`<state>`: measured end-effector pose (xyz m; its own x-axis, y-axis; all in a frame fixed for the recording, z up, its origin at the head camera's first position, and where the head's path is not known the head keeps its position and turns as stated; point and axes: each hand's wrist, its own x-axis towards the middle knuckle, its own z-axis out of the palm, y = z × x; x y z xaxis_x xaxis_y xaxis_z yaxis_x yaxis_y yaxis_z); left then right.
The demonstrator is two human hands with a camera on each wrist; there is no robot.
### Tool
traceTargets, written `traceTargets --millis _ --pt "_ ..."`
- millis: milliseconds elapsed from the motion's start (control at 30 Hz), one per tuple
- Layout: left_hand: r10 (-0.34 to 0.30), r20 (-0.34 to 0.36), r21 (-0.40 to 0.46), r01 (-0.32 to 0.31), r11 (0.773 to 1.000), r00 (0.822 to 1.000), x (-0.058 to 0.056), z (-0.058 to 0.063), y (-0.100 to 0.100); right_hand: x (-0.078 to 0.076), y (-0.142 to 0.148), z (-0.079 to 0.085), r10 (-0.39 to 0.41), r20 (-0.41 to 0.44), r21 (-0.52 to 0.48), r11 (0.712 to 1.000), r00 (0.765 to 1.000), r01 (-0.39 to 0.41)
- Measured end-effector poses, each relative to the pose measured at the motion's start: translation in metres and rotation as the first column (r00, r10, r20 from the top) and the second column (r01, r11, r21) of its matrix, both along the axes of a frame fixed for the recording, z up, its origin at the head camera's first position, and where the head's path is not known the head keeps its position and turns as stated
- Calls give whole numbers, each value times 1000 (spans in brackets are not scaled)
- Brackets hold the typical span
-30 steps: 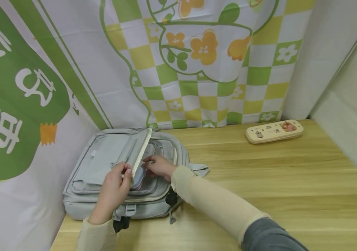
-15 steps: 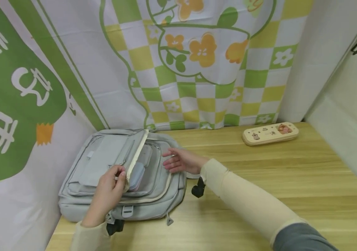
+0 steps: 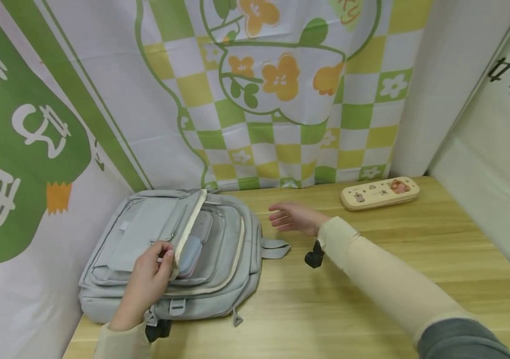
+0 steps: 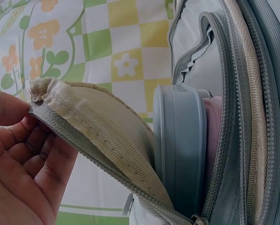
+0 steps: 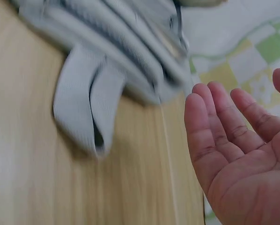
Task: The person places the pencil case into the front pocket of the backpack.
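Observation:
A light grey backpack (image 3: 124,244) lies flat at the left of the table, its front pocket unzipped. My left hand (image 3: 150,271) pinches the cream-trimmed edge of the pocket flap (image 4: 97,126) and holds it raised. Inside the pocket sits a blue case (image 4: 179,140) with rounded corners, a pink item (image 4: 213,117) right behind it. A greyish case (image 3: 203,227) shows farther back in the pocket. My right hand (image 3: 297,218) hovers over the table to the right of the backpack, fingers extended and holding nothing. The backpack's handle loop (image 5: 86,98) sticks out toward it.
A cream pencil case (image 3: 379,193) with small printed pictures lies at the back right of the wooden table (image 3: 371,249). Behind stands a green and yellow checked cloth (image 3: 281,134). White panels (image 3: 497,149) close off both sides.
My right hand has come out of the pocket and moved right, away from the backpack, its fingers opening out. The left hand keeps its pinch on the flap. The head view has shifted slightly.

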<state>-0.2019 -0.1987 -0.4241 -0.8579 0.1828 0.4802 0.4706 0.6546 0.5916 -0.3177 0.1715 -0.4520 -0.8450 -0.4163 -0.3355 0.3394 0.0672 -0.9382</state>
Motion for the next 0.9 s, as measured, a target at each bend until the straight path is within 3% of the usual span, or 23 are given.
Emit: traceTargets --millis 300,467,767,900 --pt "2 51 -15 -1 1000 999 0 1 -2 -13 69 -1 -37 -64 194 980 997 49" --pt "4 49 -13 -4 1000 999 1 -2 -2 -12 105 -1 -79 -81 291 952 994 99" --pt "-16 19 -25 17 1000 1000 0 -2 1 -3 162 -4 -126 -141 381 909 982 172" --pt "-16 20 -28 17 999 1000 1 -3 1 -1 187 -2 -149 -186 445 869 971 218"
